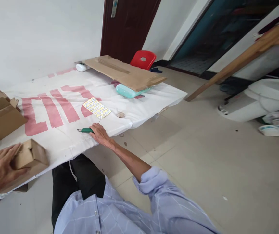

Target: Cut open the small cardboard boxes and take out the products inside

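My left hand (4, 165) rests over a long closed cardboard box (33, 154) at the table's near left edge, thumb on the near side and fingers across the top. Near the front edge, my right hand (99, 133) is closed round the end of a green utility knife (85, 130), whose tip points left over the white cloth. A yellow and white sticker sheet (96, 108) lies flat beyond the right hand, with a small round brownish item (120, 114) to its right.
Open cardboard boxes (3, 113) stand at the left. A flat cardboard sheet (126, 73) lies at the back over a turquoise case (128, 91), beside a white object (81, 67). Behind are a red chair (143, 59) and, to the right, a wooden beam (239, 61).
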The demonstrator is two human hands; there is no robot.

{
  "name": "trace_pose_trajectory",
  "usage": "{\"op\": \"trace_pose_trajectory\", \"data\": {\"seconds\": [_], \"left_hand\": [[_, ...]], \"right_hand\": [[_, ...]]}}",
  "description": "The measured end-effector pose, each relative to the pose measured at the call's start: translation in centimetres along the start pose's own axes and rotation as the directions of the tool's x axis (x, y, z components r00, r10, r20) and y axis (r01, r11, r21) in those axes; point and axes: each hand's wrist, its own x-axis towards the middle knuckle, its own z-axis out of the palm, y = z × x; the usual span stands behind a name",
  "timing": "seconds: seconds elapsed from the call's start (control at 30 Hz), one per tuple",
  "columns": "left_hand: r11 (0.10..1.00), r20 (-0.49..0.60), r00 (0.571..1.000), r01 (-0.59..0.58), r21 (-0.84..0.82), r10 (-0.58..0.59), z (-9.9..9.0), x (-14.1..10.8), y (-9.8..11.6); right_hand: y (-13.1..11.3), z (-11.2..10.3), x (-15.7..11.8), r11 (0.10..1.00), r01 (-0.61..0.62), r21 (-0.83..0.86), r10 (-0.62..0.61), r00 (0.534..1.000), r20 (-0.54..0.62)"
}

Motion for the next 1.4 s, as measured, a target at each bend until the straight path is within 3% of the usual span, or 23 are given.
{"op": "trace_pose_trajectory", "data": {"seconds": [0.13,0.23,0.3,0.43,0.6,0.77,0.9,1.0,1.1,1.2,1.3,1.4], "left_hand": [[0.996,-0.047,0.996,-0.076,-0.047,0.074,0.6,3.3,7.8],[0.979,0.009,0.993,-0.118,-0.167,0.121,0.5,3.8,9.8],[0.966,0.022,0.996,-0.077,-0.246,0.085,0.1,3.0,9.0],[0.905,0.046,0.993,0.115,-0.410,-0.105,-0.6,-0.2,4.8],[0.628,0.071,0.977,0.182,-0.757,-0.199,1.5,-2.7,2.0],[0.392,-0.006,0.957,0.113,-0.913,-0.289,4.7,-3.2,2.6],[0.315,-0.043,0.927,0.083,-0.945,-0.372,6.4,-4.0,3.9],[0.279,-0.065,0.906,0.060,-0.958,-0.418,7.4,-4.6,5.3],[0.283,-0.075,0.899,0.056,-0.958,-0.431,8.2,-5.1,6.6],[0.279,-0.082,0.894,0.049,-0.959,-0.441,8.6,-5.5,7.3],[0.239,-0.089,0.889,0.024,-0.971,-0.450,8.6,-5.8,7.3],[0.224,-0.085,0.896,0.017,-0.974,-0.435,8.4,-6.0,7.2]], "right_hand": [[-0.3,0.3,0.0,1.000,-0.012,0.005,0.012,1.000,-0.009],[-0.4,0.7,-0.6,0.999,-0.016,0.031,0.017,1.000,-0.025],[-0.2,1.0,-1.1,0.998,-0.009,0.056,0.011,0.999,-0.035],[0.3,1.5,-1.4,0.993,0.026,0.117,-0.020,0.998,-0.051],[-0.8,1.0,-1.3,0.946,0.103,0.307,-0.063,0.988,-0.138],[-4.1,-2.9,-1.1,0.832,0.206,0.515,-0.138,0.976,-0.169],[-8.3,-7.1,-0.4,0.773,0.315,0.550,-0.268,0.949,-0.166],[-11.6,-9.3,0.7,0.723,0.431,0.540,-0.442,0.889,-0.118],[-14.3,-10.5,2.2,0.696,0.521,0.495,-0.583,0.812,-0.035],[-15.9,-11.1,3.5,0.702,0.579,0.415,-0.642,0.766,0.017],[-16.4,-11.5,4.5,0.714,0.598,0.365,-0.647,0.762,0.018],[-15.2,-11.0,5.1,0.747,0.572,0.340,-0.587,0.807,-0.068]]}}
